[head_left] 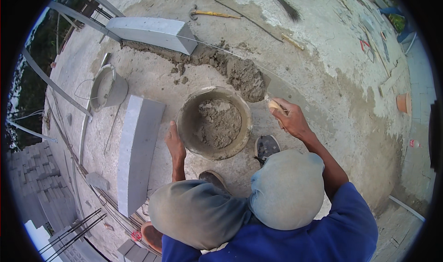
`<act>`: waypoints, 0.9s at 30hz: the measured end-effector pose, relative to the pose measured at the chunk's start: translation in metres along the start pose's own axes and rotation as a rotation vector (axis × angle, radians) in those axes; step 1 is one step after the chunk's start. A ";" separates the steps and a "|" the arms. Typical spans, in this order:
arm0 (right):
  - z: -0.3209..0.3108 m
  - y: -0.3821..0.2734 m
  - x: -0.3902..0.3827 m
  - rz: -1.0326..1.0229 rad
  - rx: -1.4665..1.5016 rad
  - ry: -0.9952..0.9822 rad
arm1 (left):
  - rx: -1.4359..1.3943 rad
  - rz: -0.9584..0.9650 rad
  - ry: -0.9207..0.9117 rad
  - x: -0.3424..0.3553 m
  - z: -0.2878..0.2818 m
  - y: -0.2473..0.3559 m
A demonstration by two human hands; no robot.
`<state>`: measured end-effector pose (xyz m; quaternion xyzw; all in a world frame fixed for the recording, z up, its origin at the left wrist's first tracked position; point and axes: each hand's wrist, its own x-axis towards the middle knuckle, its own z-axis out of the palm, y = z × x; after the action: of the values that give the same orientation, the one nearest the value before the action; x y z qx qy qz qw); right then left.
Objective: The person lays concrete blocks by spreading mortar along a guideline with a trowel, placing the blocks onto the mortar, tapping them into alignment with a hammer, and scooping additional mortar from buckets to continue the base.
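My left hand (175,143) grips the side of a grey bucket (248,123), which holds wet mortar (217,121). My right hand (290,119) is closed on the wooden handle of a trowel (277,106), its metal end at the edge of a heap of mortar (242,73). That heap runs along the floor toward a pale block (150,31), under a taut string. A second long block (136,153) lies left of the bucket.
A bucket with a wire handle (110,86), metal bars (55,86) and stacked blocks (32,174) are on the left. Farther off lie a hammer (217,14), a brush (281,3) and scattered tools (369,45). An orange pot (404,103) stands right.
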<state>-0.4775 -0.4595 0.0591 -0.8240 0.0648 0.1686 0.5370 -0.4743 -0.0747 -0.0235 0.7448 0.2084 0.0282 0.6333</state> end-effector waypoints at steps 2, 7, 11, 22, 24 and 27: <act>0.012 0.059 0.035 -0.383 -0.271 0.306 | 0.011 -0.004 -0.025 0.004 0.006 0.004; 0.022 0.082 0.054 -0.166 -0.582 0.447 | 0.060 -0.048 0.054 0.005 0.006 0.009; -0.003 0.044 -0.002 -0.318 -0.404 0.402 | 0.100 0.009 0.014 0.001 0.023 0.030; 0.073 -0.009 -0.023 0.434 0.268 -0.482 | 0.095 0.154 -0.135 -0.030 0.081 0.074; 0.064 -0.005 -0.017 0.526 0.419 -0.522 | 0.131 0.158 -0.139 -0.023 0.078 0.070; 0.055 0.012 -0.018 0.554 0.628 -0.594 | 0.120 0.195 -0.121 -0.014 0.068 0.066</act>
<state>-0.5092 -0.4163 0.0347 -0.4913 0.1728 0.5038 0.6892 -0.4483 -0.1506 0.0294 0.7984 0.0976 0.0319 0.5933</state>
